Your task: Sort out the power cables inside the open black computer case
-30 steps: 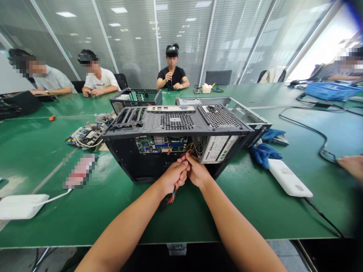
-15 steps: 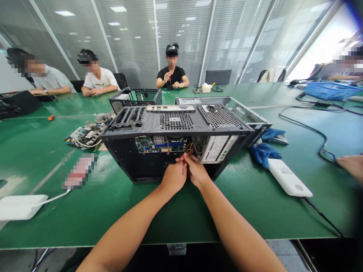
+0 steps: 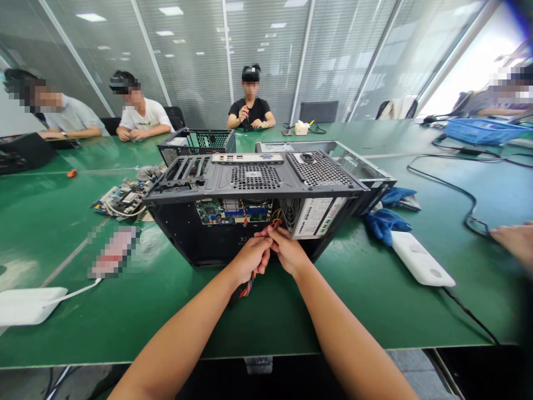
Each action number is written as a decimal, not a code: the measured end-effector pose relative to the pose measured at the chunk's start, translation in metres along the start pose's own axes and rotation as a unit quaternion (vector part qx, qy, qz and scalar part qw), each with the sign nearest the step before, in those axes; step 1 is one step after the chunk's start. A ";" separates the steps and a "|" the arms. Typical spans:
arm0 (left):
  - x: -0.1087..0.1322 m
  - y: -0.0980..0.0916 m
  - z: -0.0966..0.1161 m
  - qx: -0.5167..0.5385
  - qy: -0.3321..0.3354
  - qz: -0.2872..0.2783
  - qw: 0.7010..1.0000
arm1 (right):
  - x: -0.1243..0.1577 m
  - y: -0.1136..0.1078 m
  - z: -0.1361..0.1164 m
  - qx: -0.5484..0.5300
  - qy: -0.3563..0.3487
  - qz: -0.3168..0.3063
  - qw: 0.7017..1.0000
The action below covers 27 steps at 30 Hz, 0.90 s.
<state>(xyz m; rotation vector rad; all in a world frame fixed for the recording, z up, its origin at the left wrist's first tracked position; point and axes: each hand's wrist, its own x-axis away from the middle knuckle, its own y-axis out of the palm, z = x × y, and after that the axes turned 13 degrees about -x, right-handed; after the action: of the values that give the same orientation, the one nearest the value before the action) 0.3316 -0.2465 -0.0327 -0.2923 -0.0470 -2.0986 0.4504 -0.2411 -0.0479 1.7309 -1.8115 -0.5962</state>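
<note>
At the open side of the case [image 3: 222,179], on the counter [image 3: 125,316], the left hand [image 3: 252,258] curls round the wires [image 3: 249,286], whose ends hang below it, and the right hand [image 3: 288,251] pinches them, fingertips against the left, just below the power supply [image 3: 318,218]; the board [image 3: 216,211] sits further left inside

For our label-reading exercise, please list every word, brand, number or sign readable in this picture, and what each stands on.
No text reads with certainty.
White rectangular label on the boxy metal power supply: dark lettering and green marks, too small and blurred to read.
Pale marks on the black inner panel of the dark metal computer case: too small to make out.
Pink rectangular device: pixelated, unreadable.
</note>
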 end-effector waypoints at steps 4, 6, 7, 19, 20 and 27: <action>0.001 0.000 -0.001 -0.117 0.021 0.039 0.992 | 0.000 0.000 0.001 0.010 0.000 -0.001 1.000; 0.000 0.000 0.000 -0.194 0.035 0.072 0.978 | -0.002 -0.002 0.002 0.032 -0.003 0.006 0.999; 0.000 0.000 0.000 -0.231 0.050 0.095 0.967 | -0.003 -0.002 0.003 0.039 -0.002 0.010 0.999; -0.004 0.000 -0.003 -0.344 0.086 0.179 0.918 | -0.006 -0.012 0.011 0.147 -0.047 0.054 0.987; -0.003 0.000 -0.001 -0.317 0.072 0.159 0.932 | -0.005 -0.012 0.010 0.155 -0.043 0.054 0.986; 0.001 -0.001 0.004 -0.305 0.021 0.115 0.945 | -0.003 -0.013 0.008 0.220 -0.084 0.057 0.970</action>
<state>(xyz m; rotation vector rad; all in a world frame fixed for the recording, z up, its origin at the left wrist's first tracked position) 0.3305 -0.2462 -0.0283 -0.5915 0.6436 -1.8374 0.4548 -0.2396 -0.0629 1.8783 -2.2805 -0.3151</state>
